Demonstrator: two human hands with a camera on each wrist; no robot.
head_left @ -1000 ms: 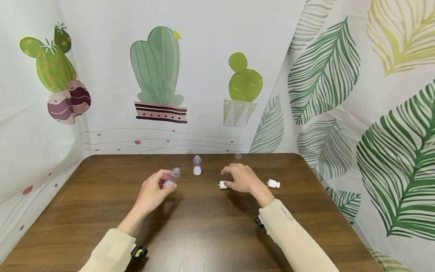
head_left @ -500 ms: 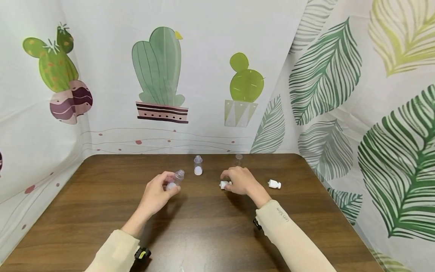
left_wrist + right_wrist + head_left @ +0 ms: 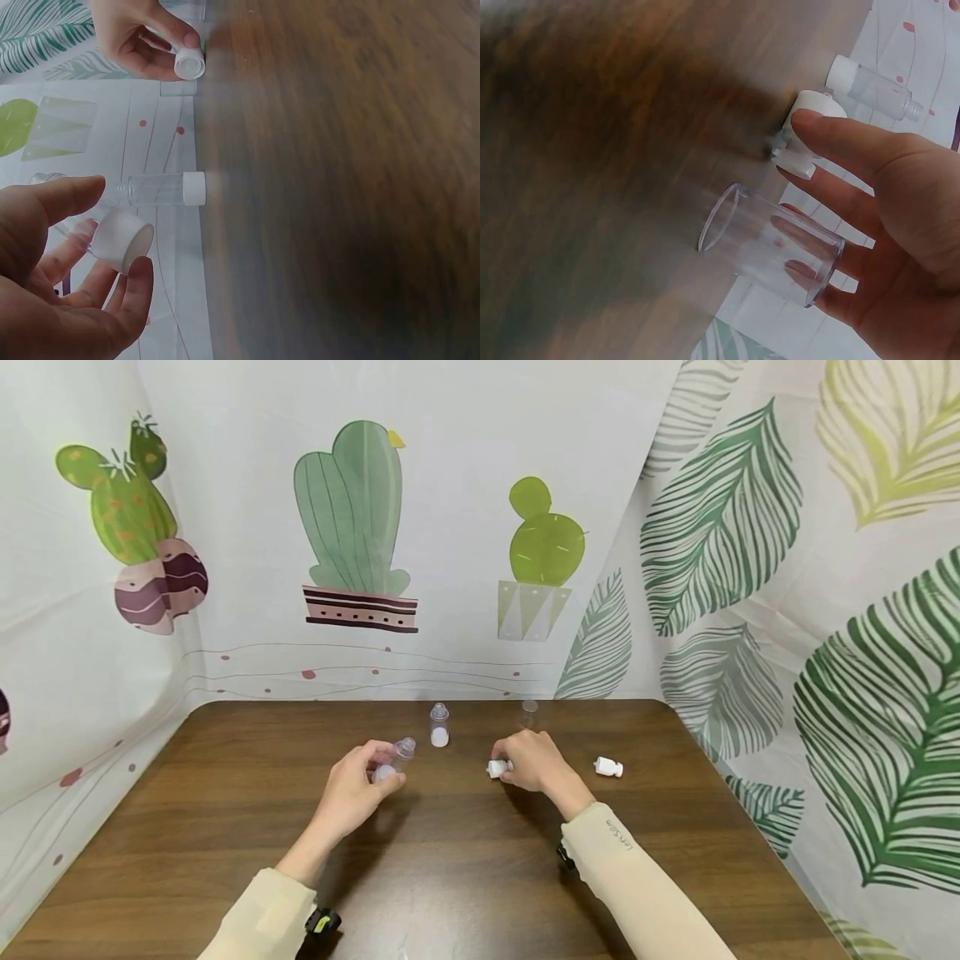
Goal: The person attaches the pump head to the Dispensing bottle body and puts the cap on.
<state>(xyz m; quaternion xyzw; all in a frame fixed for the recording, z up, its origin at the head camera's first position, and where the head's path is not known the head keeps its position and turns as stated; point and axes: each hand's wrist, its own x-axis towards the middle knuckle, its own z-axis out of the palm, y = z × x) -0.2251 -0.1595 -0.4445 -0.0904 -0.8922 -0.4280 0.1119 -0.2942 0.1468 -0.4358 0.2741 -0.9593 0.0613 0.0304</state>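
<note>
Fingers of the left hand [image 3: 356, 787] pinch a tilted clear bottle [image 3: 397, 760], partly covering it, left of the upright bottle [image 3: 439, 727]. To the upright bottle's right, the right hand [image 3: 531, 762] pinches a white piece [image 3: 498, 768] between thumb and index finger, hiding one end; its other fingers overlap a clear cup [image 3: 769, 251], contact unclear. Farther right of the upright bottle lies a second white piece [image 3: 608, 767]. The back edge of the counter [image 3: 450, 860] runs close behind the upright bottle; wood stretches wide before it.
</note>
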